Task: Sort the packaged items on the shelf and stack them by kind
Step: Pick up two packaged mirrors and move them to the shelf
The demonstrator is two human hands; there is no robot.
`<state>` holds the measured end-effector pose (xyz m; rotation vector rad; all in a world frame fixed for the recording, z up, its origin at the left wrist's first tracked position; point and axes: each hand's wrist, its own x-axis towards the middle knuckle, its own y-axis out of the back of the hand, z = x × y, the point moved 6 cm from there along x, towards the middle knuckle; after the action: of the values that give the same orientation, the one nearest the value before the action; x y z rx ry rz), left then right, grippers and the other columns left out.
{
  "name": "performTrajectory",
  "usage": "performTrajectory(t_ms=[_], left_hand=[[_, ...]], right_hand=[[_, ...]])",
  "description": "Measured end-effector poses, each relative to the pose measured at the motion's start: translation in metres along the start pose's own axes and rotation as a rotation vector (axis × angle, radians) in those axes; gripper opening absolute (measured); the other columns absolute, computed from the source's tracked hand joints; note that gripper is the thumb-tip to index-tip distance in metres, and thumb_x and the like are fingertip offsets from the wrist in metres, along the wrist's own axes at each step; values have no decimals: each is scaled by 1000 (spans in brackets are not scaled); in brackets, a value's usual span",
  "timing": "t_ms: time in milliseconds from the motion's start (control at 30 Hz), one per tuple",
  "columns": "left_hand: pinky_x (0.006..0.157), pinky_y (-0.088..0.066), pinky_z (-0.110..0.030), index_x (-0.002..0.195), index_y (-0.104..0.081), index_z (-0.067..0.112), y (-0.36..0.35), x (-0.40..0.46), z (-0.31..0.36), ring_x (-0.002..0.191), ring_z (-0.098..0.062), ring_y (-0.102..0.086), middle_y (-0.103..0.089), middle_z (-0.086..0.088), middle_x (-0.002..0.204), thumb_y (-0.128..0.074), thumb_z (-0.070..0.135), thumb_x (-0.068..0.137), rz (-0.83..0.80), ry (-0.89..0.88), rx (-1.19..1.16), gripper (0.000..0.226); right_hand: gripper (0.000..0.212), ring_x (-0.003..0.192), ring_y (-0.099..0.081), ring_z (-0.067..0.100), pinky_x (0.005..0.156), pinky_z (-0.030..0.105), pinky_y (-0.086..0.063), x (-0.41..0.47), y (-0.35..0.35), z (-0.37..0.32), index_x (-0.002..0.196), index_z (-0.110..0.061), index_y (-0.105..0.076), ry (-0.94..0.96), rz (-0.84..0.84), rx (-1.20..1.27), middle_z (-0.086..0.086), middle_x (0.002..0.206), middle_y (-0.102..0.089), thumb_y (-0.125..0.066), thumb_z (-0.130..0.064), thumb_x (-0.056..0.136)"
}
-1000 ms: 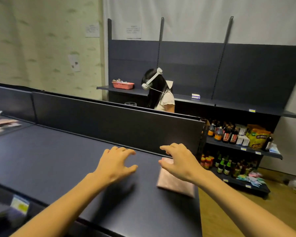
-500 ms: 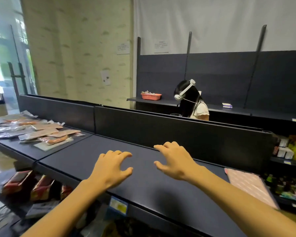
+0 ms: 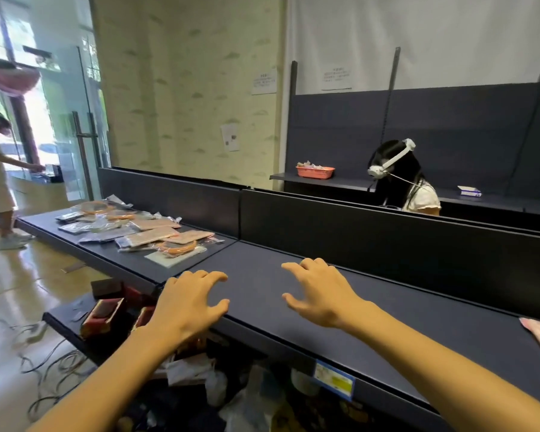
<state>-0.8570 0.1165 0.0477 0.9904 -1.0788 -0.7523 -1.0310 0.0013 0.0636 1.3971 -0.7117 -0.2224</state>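
Hands, left (image 3: 187,304) and right (image 3: 320,294), hover loosely spread (holding nothing) above the shelf (image 3: 387,310); packets (image 3: 156,235) lie leftward.

Shop interior: dark metal display shelf (image 3: 371,294) with price label (image 3: 333,380), packaged goods (image 3: 156,233) laid out, glass entrance door (image 3: 63,126).

A pale patterned wall (image 3: 184,88) carries taped paper notices (image 3: 264,82), and beside it hangs a white curtain (image 3: 418,35). Below the curtain stands dark shelving (image 3: 449,120) with upright slotted posts. At the left, a glass door (image 3: 60,120) lets in bright daylight. The glossy yellowish floor (image 3: 19,291) reflects it, and loose cables (image 3: 44,363) trail across it.
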Motion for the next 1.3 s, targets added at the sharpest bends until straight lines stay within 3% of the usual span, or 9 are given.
performTrajectory(t_ms=[467,667,833,933,1133,1300], left_hand=[[97,-37,-37,132,-46,41,-11,89,-167,121,-17,-49,-54,10,133,-26,66,66,9,3,3,73],[96,-41,-37,129,-51,40,-20,128,-257,117,-17,-53,-61,10,126,-23,66,60,57,78,-48,79],[98,-41,-38,133,-46,38,-37,139,-334,117,-16,-51,-58,11,128,-24,68,67,-21,120,-38,76],[97,-42,-40,131,-49,37,-33,150,-382,115,-18,-53,-60,10,124,-37,60,73,10,133,-85,63],[97,-42,-41,131,-51,35,-18,160,-484,115,-19,-54,-62,9,123,-41,59,74,17,112,-100,63],[95,-43,-37,128,-52,37,5,172,-573,115,-16,-54,-62,10,122,-38,61,71,7,93,-75,64]], right_hand=[[63,116,-45,26,93,37,-43,174,-57,-53,146,-25,-28,1,0,69,6,126,-50,-50,-46,91],[59,113,-47,24,92,36,-44,260,-91,-87,143,-30,-32,7,-21,138,4,122,-53,-52,-46,89],[57,116,-47,24,94,37,-43,316,-118,-135,141,-30,-35,37,-75,134,3,129,-52,-52,-44,88],[58,117,-46,23,95,36,-42,349,-129,-165,141,-31,-35,43,-66,141,2,129,-52,-51,-46,88],[61,121,-47,24,97,37,-41,407,-155,-240,143,-28,-34,13,-56,157,4,131,-52,-52,-46,88],[58,126,-44,14,100,26,-34,456,-156,-304,140,-26,-41,-12,35,257,-4,138,-51,-59,-41,87]])
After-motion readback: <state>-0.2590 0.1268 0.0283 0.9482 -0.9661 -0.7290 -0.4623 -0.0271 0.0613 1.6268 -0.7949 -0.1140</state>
